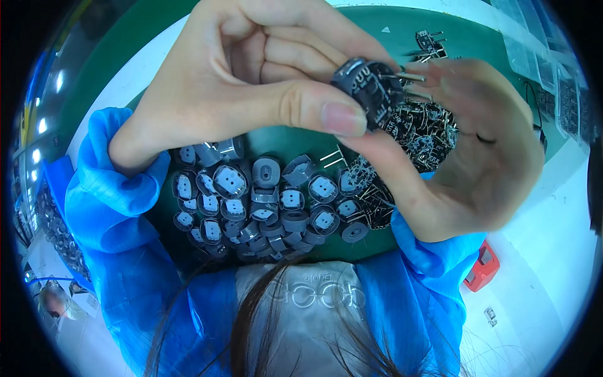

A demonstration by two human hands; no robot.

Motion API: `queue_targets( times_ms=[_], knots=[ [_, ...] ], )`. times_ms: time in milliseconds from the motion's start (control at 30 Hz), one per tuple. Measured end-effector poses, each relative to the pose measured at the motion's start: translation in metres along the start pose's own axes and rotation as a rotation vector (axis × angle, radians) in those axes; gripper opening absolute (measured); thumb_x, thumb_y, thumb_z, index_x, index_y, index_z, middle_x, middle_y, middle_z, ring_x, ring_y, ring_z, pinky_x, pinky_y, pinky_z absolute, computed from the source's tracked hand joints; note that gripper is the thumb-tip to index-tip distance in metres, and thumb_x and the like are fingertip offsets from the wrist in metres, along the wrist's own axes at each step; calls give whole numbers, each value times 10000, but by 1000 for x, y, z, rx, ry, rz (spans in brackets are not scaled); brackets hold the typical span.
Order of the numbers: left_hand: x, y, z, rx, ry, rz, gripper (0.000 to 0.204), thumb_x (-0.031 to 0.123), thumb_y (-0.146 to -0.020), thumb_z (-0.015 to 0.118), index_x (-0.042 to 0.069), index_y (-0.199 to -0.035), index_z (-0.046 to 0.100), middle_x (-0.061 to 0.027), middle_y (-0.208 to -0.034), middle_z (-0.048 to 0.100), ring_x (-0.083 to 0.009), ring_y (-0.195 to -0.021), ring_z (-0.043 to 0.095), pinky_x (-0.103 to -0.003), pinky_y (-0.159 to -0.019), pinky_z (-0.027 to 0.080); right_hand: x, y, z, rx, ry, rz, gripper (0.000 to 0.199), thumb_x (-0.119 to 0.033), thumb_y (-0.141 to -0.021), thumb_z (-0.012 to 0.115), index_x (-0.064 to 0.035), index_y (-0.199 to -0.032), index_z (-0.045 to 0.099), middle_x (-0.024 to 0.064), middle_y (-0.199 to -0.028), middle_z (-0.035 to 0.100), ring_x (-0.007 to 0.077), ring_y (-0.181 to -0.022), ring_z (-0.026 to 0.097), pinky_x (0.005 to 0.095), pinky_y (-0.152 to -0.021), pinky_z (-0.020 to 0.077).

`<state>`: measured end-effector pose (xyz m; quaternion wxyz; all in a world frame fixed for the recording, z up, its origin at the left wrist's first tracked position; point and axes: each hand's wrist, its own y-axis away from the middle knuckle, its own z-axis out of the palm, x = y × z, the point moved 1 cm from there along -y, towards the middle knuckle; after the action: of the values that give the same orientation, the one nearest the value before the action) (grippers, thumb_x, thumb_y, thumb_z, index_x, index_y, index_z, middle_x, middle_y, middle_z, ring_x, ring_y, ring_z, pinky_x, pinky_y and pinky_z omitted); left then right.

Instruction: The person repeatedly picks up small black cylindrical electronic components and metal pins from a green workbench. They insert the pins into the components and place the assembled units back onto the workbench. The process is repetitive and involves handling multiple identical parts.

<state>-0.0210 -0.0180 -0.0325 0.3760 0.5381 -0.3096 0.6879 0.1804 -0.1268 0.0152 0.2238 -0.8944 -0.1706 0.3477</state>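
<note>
My left hand pinches a small round dark grey housing between thumb and fingers, held up above the table. In its face sits a black circuit board with metal pins that point right. My right hand curls round the board's other side, its fingers close to the pins and its thumb reaching under the part. That thumb's tip is hidden and the fingers are blurred. Below my left hand lie several grey round housings, many with pale inserts. A heap of black circuit boards with pins lies behind my right hand.
The green mat covers the white table. A loose pinned piece lies between the housings and the heap. Clear plastic bins stand at the far right. A red object lies beside my right sleeve.
</note>
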Motion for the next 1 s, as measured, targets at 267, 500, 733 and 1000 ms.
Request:
queue_targets(
  times_ms=[267,500,733,1000],
  knots=[
    [7,-5,8,-6,-37,-66,634,237,-703,876,-46,-1163,544,-193,-1136,605,-219,-1041,642,-283,-846,544,-2,11,13,175,262,-224,403,-51,-592,872,-59,-960,709,110,-985,610,188,-789,632,263,-645,531],
    [53,-12,-2,-257,-832,449,236,144,-820,760,-16,-959,654,-205,-1101,594,-272,-968,643,-379,-800,553,1,8,9,149,-10,-155,356,125,-636,777,27,-960,664,168,-958,656,238,-814,661,294,-716,546],
    [37,-15,10,-135,-963,616,317,273,-888,684,-41,-916,658,-182,-1073,546,-268,-877,632,-340,-725,551,4,11,11,20,-220,0,372,104,-725,754,48,-1047,576,157,-974,660,240,-903,638,336,-848,501],
    [40,-9,20,-111,-1142,613,261,212,-853,698,-45,-871,654,-172,-982,605,-265,-847,636,-329,-700,536,-3,10,18,7,-270,134,265,96,-740,734,42,-972,618,134,-931,655,223,-897,622,319,-852,475]
  ],
)
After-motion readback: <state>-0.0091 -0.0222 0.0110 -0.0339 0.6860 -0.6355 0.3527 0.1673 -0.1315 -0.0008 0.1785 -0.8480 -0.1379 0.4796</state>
